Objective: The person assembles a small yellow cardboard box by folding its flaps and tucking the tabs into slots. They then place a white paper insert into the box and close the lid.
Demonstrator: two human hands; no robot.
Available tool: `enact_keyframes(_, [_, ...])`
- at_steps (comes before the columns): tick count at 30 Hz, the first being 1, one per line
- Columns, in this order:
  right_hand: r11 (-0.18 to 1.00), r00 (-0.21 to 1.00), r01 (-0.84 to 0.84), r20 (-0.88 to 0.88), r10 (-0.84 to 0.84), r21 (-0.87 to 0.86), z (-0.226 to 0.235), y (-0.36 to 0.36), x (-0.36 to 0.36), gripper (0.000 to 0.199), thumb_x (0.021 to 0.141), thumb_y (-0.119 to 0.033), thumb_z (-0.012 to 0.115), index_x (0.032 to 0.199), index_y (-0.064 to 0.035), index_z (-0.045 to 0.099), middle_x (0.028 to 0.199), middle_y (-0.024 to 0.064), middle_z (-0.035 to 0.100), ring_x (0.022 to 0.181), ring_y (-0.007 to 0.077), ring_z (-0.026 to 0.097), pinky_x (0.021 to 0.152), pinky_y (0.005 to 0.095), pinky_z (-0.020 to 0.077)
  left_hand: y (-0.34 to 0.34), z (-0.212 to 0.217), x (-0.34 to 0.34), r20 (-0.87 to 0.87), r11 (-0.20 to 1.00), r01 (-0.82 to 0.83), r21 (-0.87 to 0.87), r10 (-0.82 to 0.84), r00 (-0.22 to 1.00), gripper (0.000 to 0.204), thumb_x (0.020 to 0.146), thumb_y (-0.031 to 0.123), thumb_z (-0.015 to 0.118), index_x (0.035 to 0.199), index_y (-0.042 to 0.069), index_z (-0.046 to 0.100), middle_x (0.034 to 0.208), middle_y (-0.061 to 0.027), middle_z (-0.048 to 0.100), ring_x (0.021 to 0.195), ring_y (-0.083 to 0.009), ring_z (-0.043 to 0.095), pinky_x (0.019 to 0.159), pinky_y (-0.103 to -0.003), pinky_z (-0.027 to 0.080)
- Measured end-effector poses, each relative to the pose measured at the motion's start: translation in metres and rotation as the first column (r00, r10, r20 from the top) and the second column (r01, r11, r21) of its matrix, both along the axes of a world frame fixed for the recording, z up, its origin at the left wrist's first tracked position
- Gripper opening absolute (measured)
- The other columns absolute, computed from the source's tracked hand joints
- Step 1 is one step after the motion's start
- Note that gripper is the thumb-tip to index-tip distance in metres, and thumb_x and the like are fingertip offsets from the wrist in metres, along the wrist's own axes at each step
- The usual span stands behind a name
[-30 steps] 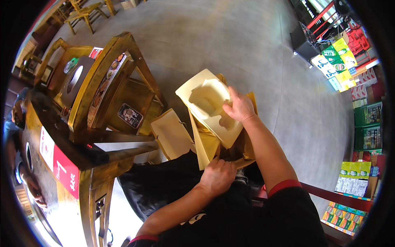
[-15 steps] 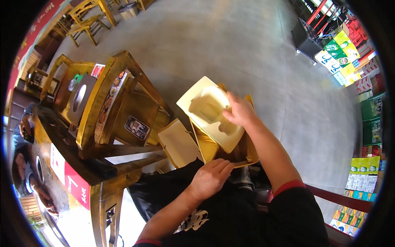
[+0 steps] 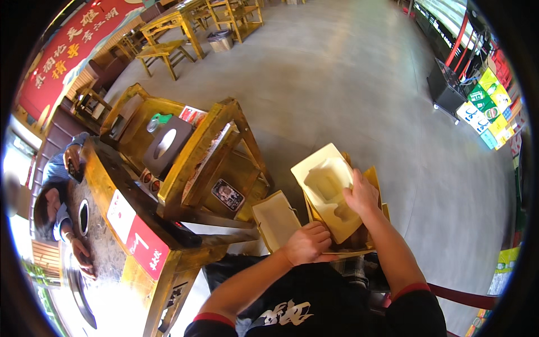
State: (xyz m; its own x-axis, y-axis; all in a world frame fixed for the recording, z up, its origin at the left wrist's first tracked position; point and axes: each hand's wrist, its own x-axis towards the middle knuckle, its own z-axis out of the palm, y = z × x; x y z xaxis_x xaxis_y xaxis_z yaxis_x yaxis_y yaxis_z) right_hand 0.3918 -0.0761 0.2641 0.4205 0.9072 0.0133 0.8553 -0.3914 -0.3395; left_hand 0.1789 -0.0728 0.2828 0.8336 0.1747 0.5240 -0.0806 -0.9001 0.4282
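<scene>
A cream-coloured moulded tray (image 3: 314, 170) with shaped hollows lies tilted over a yellow box (image 3: 371, 177). My right hand (image 3: 362, 197) grips the tray's right edge, thumb on the upper face and the other fingers partly hidden. At the box's near side my left hand (image 3: 306, 245) has its fingers curled over the rim, left of the tray's lower corner. A pale open lid or flap (image 3: 277, 220) with a yellowish border spreads out to the left of the box. Most of the box's inside is hidden under the tray.
Left stands a wooden table (image 3: 115, 174) with a red-and-white card (image 3: 147, 247); another person's hand (image 3: 81, 255) rests on it. A wooden chair-like frame (image 3: 247, 135) holds a dark tissue box (image 3: 168, 147) and a phone (image 3: 227, 195). Grey floor (image 3: 359, 84) stretches ahead.
The whole view has shifted, so the surroundings sit lower and further right. My left hand has moved leftward along the box's near side; my right hand keeps hold of the tray.
</scene>
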Motion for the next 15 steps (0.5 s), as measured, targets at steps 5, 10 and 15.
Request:
enact_keyframes(5, [0.995,0.995,0.096,0.009,-0.096,-0.033,-0.004,-0.004,-0.009,0.029,0.075,-0.027,0.052,0.093,-0.0052,0.047,0.082,0.0195,0.062,0.075,0.0387,0.060,0.068,0.0485,0.0465,-0.018,-0.012,0.015,0.103,0.996,-0.093,0.006,0.091,0.990,0.040,0.070,0.037,0.069,0.052,0.011,0.045,0.057,-0.0015,0.043,0.058,-0.0180,0.049,0.057,-0.029,0.039])
enact_keyframes(10, [0.996,0.997,0.072,-0.027,-0.070,0.051,-0.016,-0.004,0.003,0.026,0.076,-0.029,0.053,0.085,-0.0049,0.049,0.073,0.0191,0.061,0.071,0.0391,0.059,0.064,0.0491,0.0456,-0.025,-0.007,0.032,0.132,0.997,-0.073,-0.016,0.074,0.988,0.042,0.070,0.042,0.067,0.049,0.013,0.045,0.055,-0.0007,0.044,0.055,-0.0178,0.050,0.052,-0.030,0.039])
enact_keyframes(15, [0.990,0.997,-0.035,-0.065,0.044,0.139,-0.028,-0.006,0.020,0.024,0.077,-0.029,0.057,0.079,-0.0066,0.048,0.063,0.0169,0.058,0.063,0.0391,0.057,0.058,0.0488,0.0446,-0.040,-0.005,0.049,0.135,0.994,-0.088,-0.062,0.096,0.986,0.043,0.069,0.045,0.065,0.048,0.014,0.046,0.055,0.0007,0.045,0.054,-0.0165,0.050,0.053,-0.029,0.039])
